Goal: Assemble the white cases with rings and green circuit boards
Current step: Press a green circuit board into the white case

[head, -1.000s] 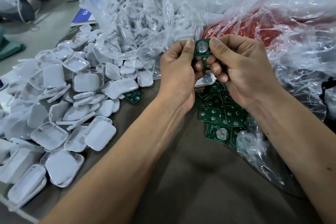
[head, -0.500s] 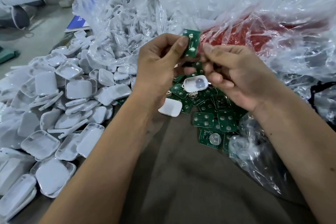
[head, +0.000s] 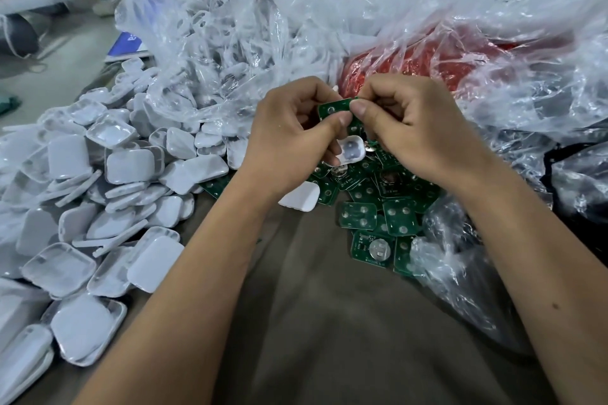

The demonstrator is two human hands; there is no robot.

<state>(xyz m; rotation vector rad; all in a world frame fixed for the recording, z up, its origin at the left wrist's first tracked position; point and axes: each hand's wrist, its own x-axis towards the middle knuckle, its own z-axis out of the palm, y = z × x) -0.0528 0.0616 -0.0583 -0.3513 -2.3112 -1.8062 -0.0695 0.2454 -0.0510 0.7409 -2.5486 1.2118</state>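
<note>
Pinching the thin, stiff green circuit board (head: 334, 110) by its edges with left hand (head: 292, 138) and right hand (head: 408, 128), we judge it light, with the open white plastic case (head: 351, 150) tucked under our left fingers.

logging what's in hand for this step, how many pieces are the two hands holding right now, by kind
green circuit board: 1, pinched between left hand and right hand
white case half: 1, open side up, held in the left hand's lower fingers
total: 2
The loose pieces on the table are piled and overlapping, too many to count reliably.
</note>
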